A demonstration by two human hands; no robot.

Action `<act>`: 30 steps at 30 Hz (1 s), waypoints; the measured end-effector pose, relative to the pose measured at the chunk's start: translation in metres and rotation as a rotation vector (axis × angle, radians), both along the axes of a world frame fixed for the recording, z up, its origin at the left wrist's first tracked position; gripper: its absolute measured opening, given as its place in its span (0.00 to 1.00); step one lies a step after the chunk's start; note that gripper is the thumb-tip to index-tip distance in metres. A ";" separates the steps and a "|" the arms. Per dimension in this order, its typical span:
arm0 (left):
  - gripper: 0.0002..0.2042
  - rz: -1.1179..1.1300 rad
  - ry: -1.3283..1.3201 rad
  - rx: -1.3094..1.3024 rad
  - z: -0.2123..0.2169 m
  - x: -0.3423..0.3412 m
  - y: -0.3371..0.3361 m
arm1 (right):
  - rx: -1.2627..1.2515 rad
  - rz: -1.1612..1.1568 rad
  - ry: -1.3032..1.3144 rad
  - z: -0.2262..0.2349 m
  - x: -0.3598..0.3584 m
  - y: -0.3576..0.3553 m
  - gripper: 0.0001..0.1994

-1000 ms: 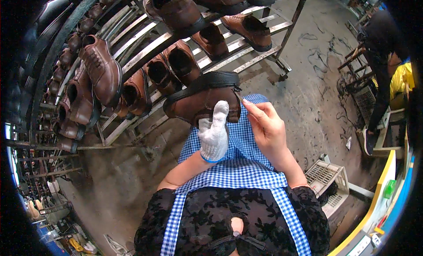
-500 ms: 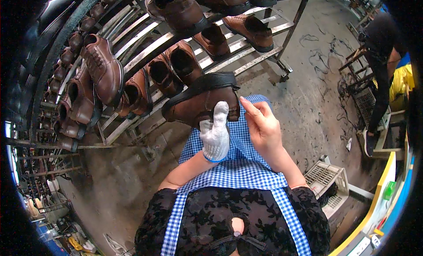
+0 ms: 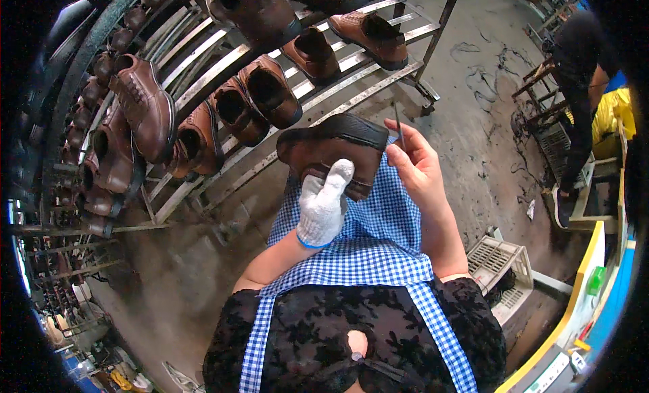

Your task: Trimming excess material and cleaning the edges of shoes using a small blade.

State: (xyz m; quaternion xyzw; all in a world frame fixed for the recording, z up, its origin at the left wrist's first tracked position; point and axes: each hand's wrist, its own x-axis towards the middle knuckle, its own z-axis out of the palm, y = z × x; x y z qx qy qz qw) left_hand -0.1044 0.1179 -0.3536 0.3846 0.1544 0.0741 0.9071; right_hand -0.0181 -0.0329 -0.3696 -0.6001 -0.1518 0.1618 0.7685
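A brown leather shoe [image 3: 338,149] is in my gloved left hand [image 3: 323,202]. It is turned so that its black sole [image 3: 351,128] faces up and away from me. The glove is white knit with a blue cuff, its thumb pressed on the shoe's side and the other fingers partly hidden behind the shoe. My bare right hand [image 3: 420,164] is beside the heel end, fingers pinched on a thin, dark, blade-like strip [image 3: 397,122] that points up. Whether it is a knife or a cut-off piece I cannot make out.
Ahead and to the left stands a metal rack [image 3: 297,116] carrying several brown shoes [image 3: 270,92]. Dark scraps [image 3: 480,88] lie on the floor at right. A plastic crate [image 3: 503,271] stands low on the right, near a yellow-edged board [image 3: 581,278]. Another person [image 3: 574,95] is at far right.
The shoe has been swung and tilted, its toe drawing in toward the middle. My right hand has moved slightly right and up, and the thin strip now shows plainly above its fingers.
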 end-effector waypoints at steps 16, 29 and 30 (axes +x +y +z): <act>0.20 -1.056 -0.296 1.114 0.029 0.003 0.053 | 0.008 0.178 0.353 -0.061 -0.025 -0.040 0.51; 0.29 0.113 -0.270 0.574 0.001 0.041 0.046 | 0.145 0.399 0.775 -0.139 -0.039 -0.057 0.40; 0.27 0.105 -0.324 0.687 0.001 0.041 0.044 | -0.067 0.398 0.825 -0.143 -0.034 -0.058 0.35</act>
